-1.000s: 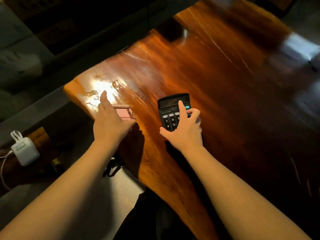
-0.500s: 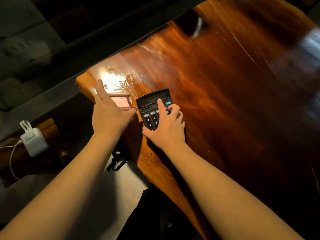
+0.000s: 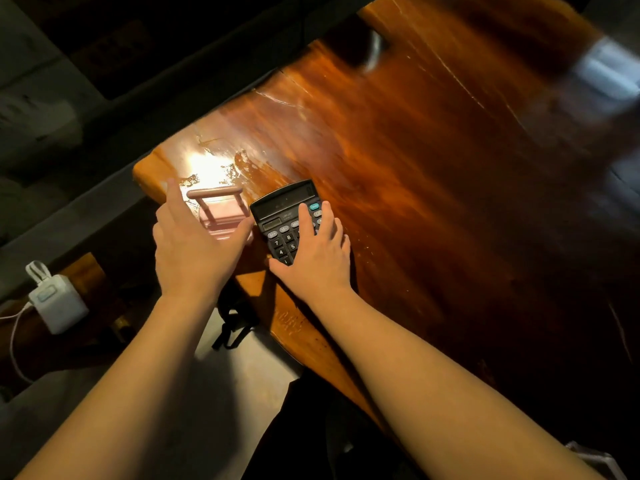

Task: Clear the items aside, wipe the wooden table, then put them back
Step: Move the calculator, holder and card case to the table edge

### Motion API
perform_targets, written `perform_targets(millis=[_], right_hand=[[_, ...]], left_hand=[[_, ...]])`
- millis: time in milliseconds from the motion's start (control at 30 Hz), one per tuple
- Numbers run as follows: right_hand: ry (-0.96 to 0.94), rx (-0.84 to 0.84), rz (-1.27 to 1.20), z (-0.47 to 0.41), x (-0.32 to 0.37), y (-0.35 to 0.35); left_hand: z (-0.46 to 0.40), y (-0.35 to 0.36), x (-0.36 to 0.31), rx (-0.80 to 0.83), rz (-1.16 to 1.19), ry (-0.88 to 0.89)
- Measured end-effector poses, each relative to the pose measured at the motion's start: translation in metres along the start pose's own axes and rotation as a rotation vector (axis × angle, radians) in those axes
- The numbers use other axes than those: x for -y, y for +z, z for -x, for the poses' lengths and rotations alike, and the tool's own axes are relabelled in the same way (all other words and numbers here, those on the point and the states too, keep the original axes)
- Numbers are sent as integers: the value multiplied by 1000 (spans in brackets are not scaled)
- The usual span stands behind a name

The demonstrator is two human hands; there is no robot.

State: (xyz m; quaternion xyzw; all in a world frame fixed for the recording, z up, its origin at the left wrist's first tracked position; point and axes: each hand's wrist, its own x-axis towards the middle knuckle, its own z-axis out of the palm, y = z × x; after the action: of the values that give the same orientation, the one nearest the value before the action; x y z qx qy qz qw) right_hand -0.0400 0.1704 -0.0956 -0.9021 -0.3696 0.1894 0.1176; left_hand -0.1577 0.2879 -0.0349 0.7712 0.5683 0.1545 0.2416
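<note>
A black calculator (image 3: 282,206) lies on the glossy wooden table (image 3: 433,202) close to its near-left corner. My right hand (image 3: 315,258) rests on its keypad, fingers flat on the keys and thumb against its lower left edge. Just left of it stands a small pink stand (image 3: 221,209) with a rounded top bar. My left hand (image 3: 194,251) is spread over the stand's near side; the thumb is clear of the bar and the fingertips reach the stand's right side. This hand is blurred.
A white boxy device (image 3: 57,303) with a cable sits on a low wooden surface at the left. A black strap (image 3: 235,323) hangs under the table edge. A dark object (image 3: 353,46) and a blurred pale patch (image 3: 606,71) lie at the table's far side.
My right hand slid the calculator left until it sits beside the pink stand. My left hand has loosened on the stand, and its thumb has come away from the bar.
</note>
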Motion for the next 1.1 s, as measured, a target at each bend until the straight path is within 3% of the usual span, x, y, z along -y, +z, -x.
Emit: perform_targets(millis=[300,700,1100], right_hand=[[65,-36,-137,38,-43,-40],[395,-148,-162,167,-202,-112],[731,-140,-156,315,-325,-115]], left_hand=[[49,-9,-35,8,-115,245],[153,79,-143,550,-210,783],[280,151,-210,789,-476,1142]])
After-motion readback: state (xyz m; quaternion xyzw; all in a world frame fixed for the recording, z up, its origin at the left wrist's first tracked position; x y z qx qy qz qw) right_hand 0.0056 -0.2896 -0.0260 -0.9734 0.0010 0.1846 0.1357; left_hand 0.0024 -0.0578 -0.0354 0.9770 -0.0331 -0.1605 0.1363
